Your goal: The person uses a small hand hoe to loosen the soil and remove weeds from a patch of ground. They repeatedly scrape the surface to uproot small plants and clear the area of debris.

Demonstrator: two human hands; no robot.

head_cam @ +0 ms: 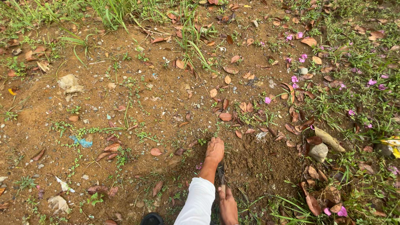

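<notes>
Seen from above, a person works bare reddish-brown soil [166,104] scattered with dry brown leaves [225,116], grass tufts and small pink flowers [294,79]. Both hands grip one long-handled digging tool [221,173], likely a hoe or spade. Its dark shaft runs away from the body toward a patch of freshly loosened, darker earth [258,162].

The left hand [215,150], on a white-sleeved arm, sits far down the shaft, fingers curled shut around it close to the ground. The right hand [228,206] holds the near end of the shaft, fingers also wrapped tight. The blade is hidden behind the forward hand, so its shape cannot be told.

The tool looks stiff and fairly heavy at the far end, and the damp soil will likely drag against it. Gripping it with the hands set well apart, as here, seems the steadiest hold. A pale stone [318,152] lies right of the dug patch, and a dark shoe toe [151,218] shows at the bottom edge.
</notes>
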